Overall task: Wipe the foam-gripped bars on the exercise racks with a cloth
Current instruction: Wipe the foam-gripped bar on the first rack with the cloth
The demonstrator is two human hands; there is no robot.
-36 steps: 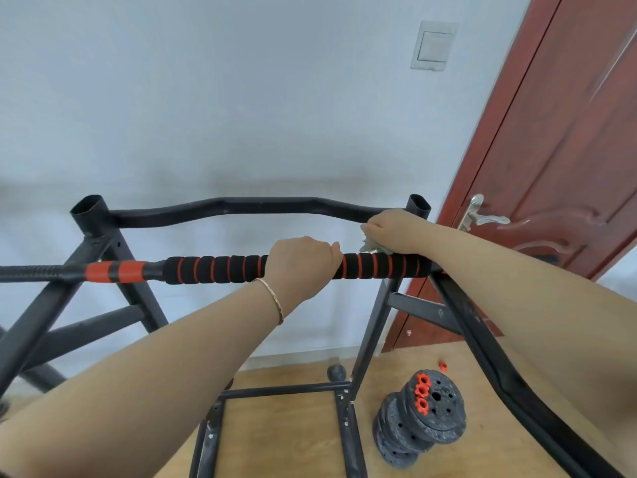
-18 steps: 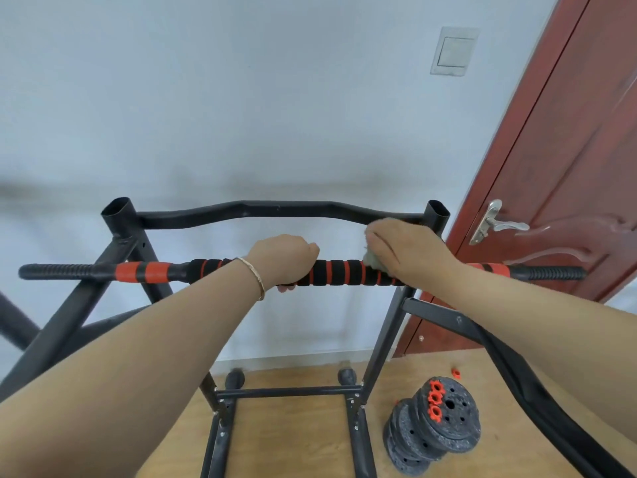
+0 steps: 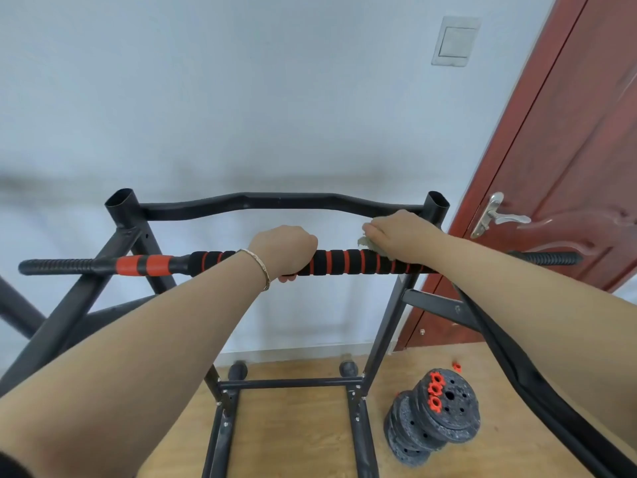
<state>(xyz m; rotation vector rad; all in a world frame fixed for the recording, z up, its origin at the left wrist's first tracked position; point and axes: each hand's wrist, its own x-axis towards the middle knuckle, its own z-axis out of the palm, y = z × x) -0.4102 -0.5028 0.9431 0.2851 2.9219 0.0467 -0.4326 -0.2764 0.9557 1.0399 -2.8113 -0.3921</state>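
The person's left hand point(image 3: 284, 251) has its grip curled tight round the long bar sleeved in black foam with red rings point(image 3: 344, 262), fingertips showing underneath. A thin gold bracelet point(image 3: 260, 270) sits on that wrist. Just to the right, the right hand point(image 3: 396, 232) holds a crumpled pale grey-green cloth point(image 3: 365, 242) down on top of the foam, its grip bunched over the cloth. The bar lies across the black steel exercise rack point(image 3: 275, 201). On the wooden floor point(image 3: 293, 426) to the right stands a stack of dark speckled weight plates point(image 3: 441, 419), near the reddish-brown door point(image 3: 568, 167).
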